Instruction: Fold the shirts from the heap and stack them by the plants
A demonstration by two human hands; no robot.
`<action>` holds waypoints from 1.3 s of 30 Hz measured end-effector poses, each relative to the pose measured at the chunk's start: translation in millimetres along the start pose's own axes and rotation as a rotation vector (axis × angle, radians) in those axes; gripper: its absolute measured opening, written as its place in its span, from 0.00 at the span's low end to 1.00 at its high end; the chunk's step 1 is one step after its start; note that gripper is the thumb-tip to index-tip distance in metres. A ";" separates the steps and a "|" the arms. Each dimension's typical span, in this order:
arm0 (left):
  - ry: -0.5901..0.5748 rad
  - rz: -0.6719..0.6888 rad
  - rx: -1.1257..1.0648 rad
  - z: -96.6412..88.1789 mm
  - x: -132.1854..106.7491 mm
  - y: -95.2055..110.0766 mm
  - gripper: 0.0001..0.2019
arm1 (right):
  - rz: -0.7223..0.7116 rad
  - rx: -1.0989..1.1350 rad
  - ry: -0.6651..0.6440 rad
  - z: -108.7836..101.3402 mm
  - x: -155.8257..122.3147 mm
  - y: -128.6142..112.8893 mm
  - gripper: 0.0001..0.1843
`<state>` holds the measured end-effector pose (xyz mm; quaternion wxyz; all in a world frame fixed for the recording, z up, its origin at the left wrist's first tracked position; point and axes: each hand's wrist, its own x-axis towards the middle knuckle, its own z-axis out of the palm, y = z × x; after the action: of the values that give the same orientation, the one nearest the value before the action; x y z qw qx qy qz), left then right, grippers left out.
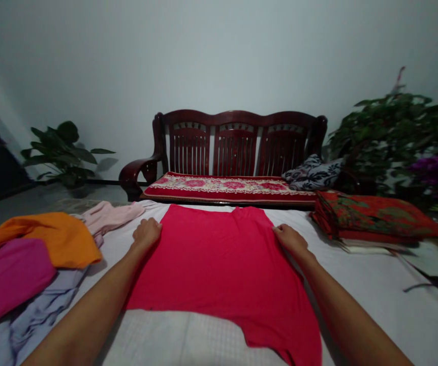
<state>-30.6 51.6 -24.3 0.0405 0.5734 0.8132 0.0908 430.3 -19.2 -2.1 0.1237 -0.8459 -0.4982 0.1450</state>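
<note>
A red garment (222, 264) lies spread flat on a white-covered surface (375, 284) in front of me. My left hand (146, 233) rests on its left edge near the far corner, fingers curled closed on the cloth. At the right edge my right hand (289, 239) grips the cloth, fingers closed on the fabric. Both forearms stretch out along the garment's two sides.
A heap of clothes lies at the left: orange (47, 238), magenta (5, 277), pale pink (108, 214) and lilac (39, 315). A folded red patterned stack (371, 218) sits at the right. Beyond stand a dark wooden bench (234, 152) with a red cushion, and potted plants (394, 137).
</note>
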 end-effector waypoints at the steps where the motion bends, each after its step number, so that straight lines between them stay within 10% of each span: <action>1: 0.017 0.001 -0.008 2.0 -0.2 -0.5 0.21 | -0.008 0.001 -0.005 -0.3 2.6 -1.2 0.23; 16: 0.129 0.026 -0.044 12.1 -3.9 -5.6 0.20 | -0.044 -0.097 0.210 23.7 14.6 -2.6 0.21; 27: 0.089 0.013 -0.011 5.5 -3.2 -7.4 0.20 | -0.042 -0.067 0.116 4.5 4.8 12.0 0.27; 33: 0.372 0.227 0.075 -0.5 -26.0 -0.7 0.21 | -0.062 0.031 -0.018 -14.5 -22.4 46.8 0.25; 39: 0.199 0.557 0.047 12.8 -49.9 14.4 0.23 | -0.094 -0.193 0.027 -7.1 -84.4 55.4 0.24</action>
<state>1.8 10.6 -36.0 -0.0789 0.7636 0.6263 0.1354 438.6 -120.0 -4.9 0.0548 -0.8313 -0.5474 0.0789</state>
